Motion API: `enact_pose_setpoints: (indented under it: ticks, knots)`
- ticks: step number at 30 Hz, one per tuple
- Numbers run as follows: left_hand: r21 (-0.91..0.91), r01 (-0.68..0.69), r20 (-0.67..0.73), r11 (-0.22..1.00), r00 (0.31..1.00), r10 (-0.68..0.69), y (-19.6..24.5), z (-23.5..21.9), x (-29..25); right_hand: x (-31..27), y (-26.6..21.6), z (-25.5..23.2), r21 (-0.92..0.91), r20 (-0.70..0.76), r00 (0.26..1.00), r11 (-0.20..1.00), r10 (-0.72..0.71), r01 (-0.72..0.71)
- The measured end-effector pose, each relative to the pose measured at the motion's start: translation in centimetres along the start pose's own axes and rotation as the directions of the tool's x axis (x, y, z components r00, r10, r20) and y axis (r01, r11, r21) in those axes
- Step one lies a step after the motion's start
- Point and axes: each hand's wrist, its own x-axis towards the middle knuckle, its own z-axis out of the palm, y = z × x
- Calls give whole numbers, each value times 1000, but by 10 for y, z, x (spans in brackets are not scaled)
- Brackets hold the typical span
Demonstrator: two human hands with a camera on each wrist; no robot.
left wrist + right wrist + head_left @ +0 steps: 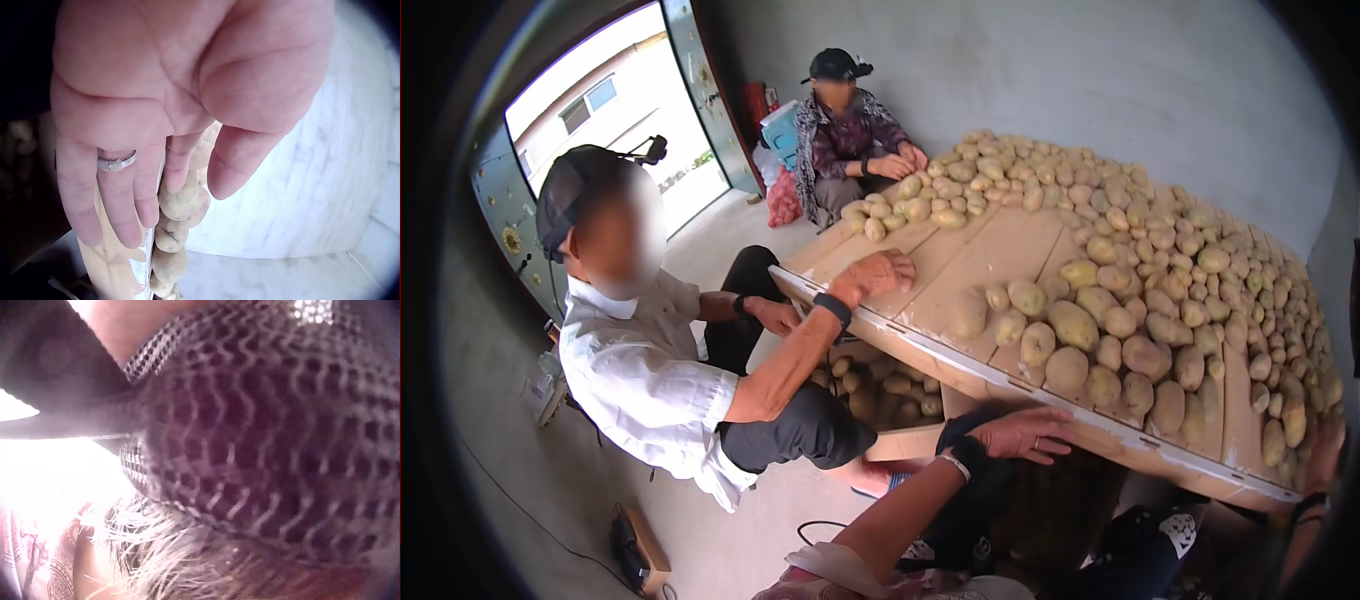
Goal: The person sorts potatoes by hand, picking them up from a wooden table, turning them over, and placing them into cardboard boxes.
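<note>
My left hand (pixel 1025 435), with a ring (pixel 117 164) on one finger, is held out at the near edge of the wooden table (pixel 960 240). Its fingers are extended and nothing lies in the palm. Potatoes (pixel 1072 325) are heaped on the tabletop just beyond it. At the far right of the head view, only part of my right hand (pixel 1328 455) shows, raised above a dark wristband (pixel 1311 507). A dark mesh cap (pixel 269 437) with grey hair (pixel 162 556) below it fills the right wrist view. The right fingers are hidden, so I cannot tell what they hold.
A person in a white shirt (pixel 640 370) sits at the left with one hand on the tabletop. Another person (pixel 845 150) sits at the far side beside the potato heap. More potatoes (pixel 890 385) lie under the table. An open doorway (pixel 690 170) stands behind.
</note>
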Motion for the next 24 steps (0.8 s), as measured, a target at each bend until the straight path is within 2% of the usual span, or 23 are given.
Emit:
enact_pose_setpoints:
  ticks: [4,5,6,8,10,12,15,16,19,20,21,22,23,24]
  knots:
    - [12,11,-7,1000,1000,-11,16,1,-2,-53,43,13,-228,-43,995,969,86,-94]
    - [0,10,-11,1000,1000,-10,12,3,-1,-71,59,20,-297,-51,993,947,107,-118]
    - [9,-36,49,999,998,35,7,-4,0,-92,77,29,-385,-58,991,913,123,-136]
    - [-19,-24,59,1000,998,25,14,-4,-3,-125,110,50,-536,-77,986,828,148,-166]
    - [-87,-18,83,996,996,25,13,1,1,-159,143,60,-682,-85,985,712,149,-166]
    - [-35,-10,16,999,1000,10,14,3,0,-192,166,74,-789,-74,987,597,143,-146]
    - [-22,-6,-7,1000,1000,6,14,4,-3,-234,181,120,-812,-24,991,575,133,-97]
    - [-34,-5,4,999,1000,6,14,6,-2,-252,188,126,-815,40,992,579,118,-36]
    - [-14,-12,-12,1000,1000,12,14,1,-4,-293,190,141,-784,243,967,602,78,149]
    - [2,-19,-6,1000,1000,19,13,1,0,-283,139,92,-687,343,909,723,236,72]
    - [2,-16,-10,1000,1000,16,13,-1,-2,-263,65,19,-593,433,812,802,391,-69]
    - [7,-15,-8,1000,1000,15,12,0,-1,-230,-36,-81,-532,503,687,814,524,-231]
    - [7,-17,-13,1000,1000,17,11,0,-3,-265,4,-39,-547,422,830,832,365,-88]
    - [0,-17,-11,1000,1000,17,9,-3,-4,-290,29,-11,-604,312,934,795,176,52]
